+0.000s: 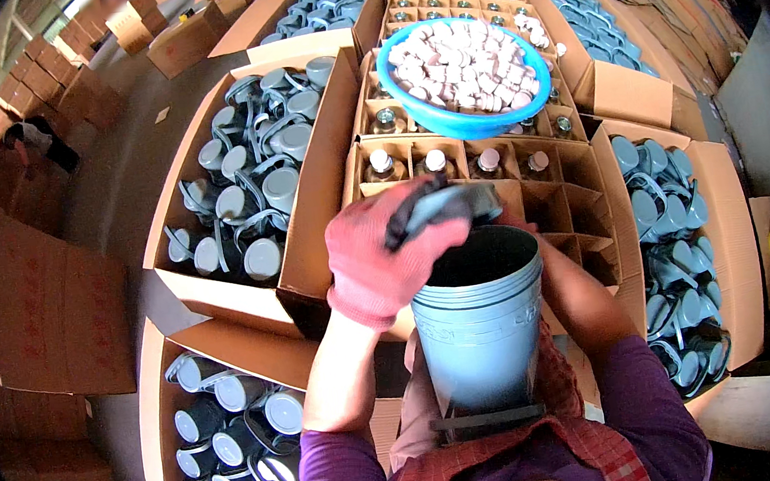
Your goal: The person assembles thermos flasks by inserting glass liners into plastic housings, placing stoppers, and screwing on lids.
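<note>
Head view: gloved left hand gripped a blue-grey piece by the mouth of the open container, held before the torso. Right hand mostly hidden; grip couldn't be told. Step: apparently working at the mouth; next move likely called for a steady container.

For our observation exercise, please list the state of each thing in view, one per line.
Left hand, gloved, gripping a piece
Blue-grey piece, blurred, held
Right hand, mostly hidden; grip unclear
Blue-grey cylinder, open-topped
Blue basin, heaped with pale caps
Front-row bottles, upright, capped
Divided carton, open, partly filled
Side cartons, open, packed with grey containers
</note>
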Motion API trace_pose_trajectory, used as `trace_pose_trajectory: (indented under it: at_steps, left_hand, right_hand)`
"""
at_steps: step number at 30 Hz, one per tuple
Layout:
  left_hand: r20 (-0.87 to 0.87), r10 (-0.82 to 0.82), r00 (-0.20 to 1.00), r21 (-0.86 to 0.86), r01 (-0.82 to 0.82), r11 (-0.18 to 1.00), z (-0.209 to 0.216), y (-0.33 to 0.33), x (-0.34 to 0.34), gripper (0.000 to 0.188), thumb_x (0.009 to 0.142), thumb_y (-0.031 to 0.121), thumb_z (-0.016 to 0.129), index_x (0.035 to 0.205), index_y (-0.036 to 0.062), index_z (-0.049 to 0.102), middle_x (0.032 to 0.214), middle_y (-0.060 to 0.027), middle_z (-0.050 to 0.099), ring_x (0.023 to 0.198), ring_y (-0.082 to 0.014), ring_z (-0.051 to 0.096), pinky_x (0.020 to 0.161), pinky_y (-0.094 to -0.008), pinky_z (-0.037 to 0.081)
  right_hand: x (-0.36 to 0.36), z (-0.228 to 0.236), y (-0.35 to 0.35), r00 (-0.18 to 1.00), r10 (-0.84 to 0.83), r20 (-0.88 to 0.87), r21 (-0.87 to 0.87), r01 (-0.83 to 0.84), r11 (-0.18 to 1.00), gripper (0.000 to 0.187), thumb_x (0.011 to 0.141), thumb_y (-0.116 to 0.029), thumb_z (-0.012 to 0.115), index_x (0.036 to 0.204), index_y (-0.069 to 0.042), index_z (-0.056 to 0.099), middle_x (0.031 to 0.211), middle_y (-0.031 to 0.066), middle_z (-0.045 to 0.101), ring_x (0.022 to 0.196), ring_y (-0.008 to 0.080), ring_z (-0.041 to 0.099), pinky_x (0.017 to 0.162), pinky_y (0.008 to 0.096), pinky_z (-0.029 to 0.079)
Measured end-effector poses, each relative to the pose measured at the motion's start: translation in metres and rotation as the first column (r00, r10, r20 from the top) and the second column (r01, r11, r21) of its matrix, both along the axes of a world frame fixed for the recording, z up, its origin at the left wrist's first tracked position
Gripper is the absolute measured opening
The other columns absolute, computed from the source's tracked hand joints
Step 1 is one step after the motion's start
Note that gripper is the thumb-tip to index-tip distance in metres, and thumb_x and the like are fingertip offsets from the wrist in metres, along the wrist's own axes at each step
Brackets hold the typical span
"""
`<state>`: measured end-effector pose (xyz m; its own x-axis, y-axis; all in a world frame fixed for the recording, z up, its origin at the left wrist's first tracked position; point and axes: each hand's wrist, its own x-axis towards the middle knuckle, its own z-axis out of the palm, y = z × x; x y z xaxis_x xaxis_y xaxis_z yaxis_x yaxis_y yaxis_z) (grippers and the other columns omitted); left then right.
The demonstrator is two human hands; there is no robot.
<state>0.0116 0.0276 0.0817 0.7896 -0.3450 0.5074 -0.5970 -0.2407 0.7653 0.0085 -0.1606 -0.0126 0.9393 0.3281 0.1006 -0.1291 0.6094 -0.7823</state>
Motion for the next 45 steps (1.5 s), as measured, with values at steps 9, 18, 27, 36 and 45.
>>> trace_pose_trajectory:
  at_steps: [9, 18, 27, 36, 45]
  left_hand:
    - [-0.500, -0.457, 0.735, -0.855, -0.336, 0.395, -0.129, 0.048, 0.054, 0.026, 0.085, 0.017, 0.049, 0.102, -0.0005, 0.057, 0.097, -0.0118, 0.060, 0.090, -0.0228, 0.058, 0.081, -0.0339, 0.048]
    - [-0.655, -0.019, 0.755, -0.240, -0.185, 0.953, -0.247, 0.059, -0.024, 0.054, 0.088, 0.044, 0.039, 0.121, 0.0027, 0.048, 0.121, -0.0166, 0.052, 0.111, -0.0317, 0.050, 0.097, -0.0443, 0.038]
    - [-0.488, -0.676, 0.553, -0.871, -0.255, 0.420, -0.117, -0.032, 0.030, 0.066, 0.082, 0.057, 0.042, 0.122, 0.0045, 0.048, 0.122, -0.0181, 0.050, 0.113, -0.0311, 0.047, 0.099, -0.0424, 0.036]
    - [-0.387, -0.614, 0.688, -0.901, -0.140, 0.411, -0.068, -0.038, 0.047, 0.059, 0.085, 0.051, 0.042, 0.122, 0.0049, 0.046, 0.122, -0.0174, 0.049, 0.113, -0.0294, 0.047, 0.097, -0.0432, 0.038]
    - [-0.433, -0.696, 0.572, -0.843, 0.017, 0.538, -0.086, -0.037, -0.002, 0.053, 0.088, 0.045, 0.042, 0.123, 0.0053, 0.044, 0.122, -0.0166, 0.048, 0.112, -0.0278, 0.048, 0.094, -0.0440, 0.041]
  right_hand:
    - [0.002, 0.003, 0.006, 0.987, -0.010, 0.162, -0.179, 0.039, 0.983, 0.066, 0.077, -0.043, 0.055, 0.127, -0.003, 0.042, 0.114, 0.0163, 0.053, 0.099, 0.0273, 0.055, 0.086, 0.0362, 0.043]
    - [0.006, 0.008, -0.016, 0.777, 0.218, 0.591, -0.806, 0.579, 0.120, 0.063, 0.073, -0.035, 0.060, 0.126, -0.005, 0.043, 0.104, 0.0210, 0.058, 0.091, 0.0330, 0.057, 0.080, 0.0376, 0.046]
    - [-0.017, 0.160, -0.020, 0.150, 0.451, 0.880, -0.255, 0.950, 0.182, 0.071, 0.061, -0.019, 0.067, 0.128, -0.019, 0.043, 0.098, 0.0123, 0.055, 0.094, 0.0307, 0.051, 0.081, 0.0416, 0.043]
    - [0.034, 0.113, -0.107, 0.757, -0.413, 0.507, -0.183, 0.563, 0.806, 0.039, 0.086, -0.035, 0.054, 0.113, -0.008, 0.053, 0.107, 0.0026, 0.054, 0.099, 0.0091, 0.048, 0.084, 0.0286, 0.042]
    - [-0.036, 0.091, -0.075, 0.937, 0.149, 0.315, -0.343, -0.034, 0.939, 0.047, 0.074, -0.014, 0.061, 0.118, 0.000, 0.052, 0.114, 0.0120, 0.057, 0.101, 0.0190, 0.056, 0.088, 0.0299, 0.043]
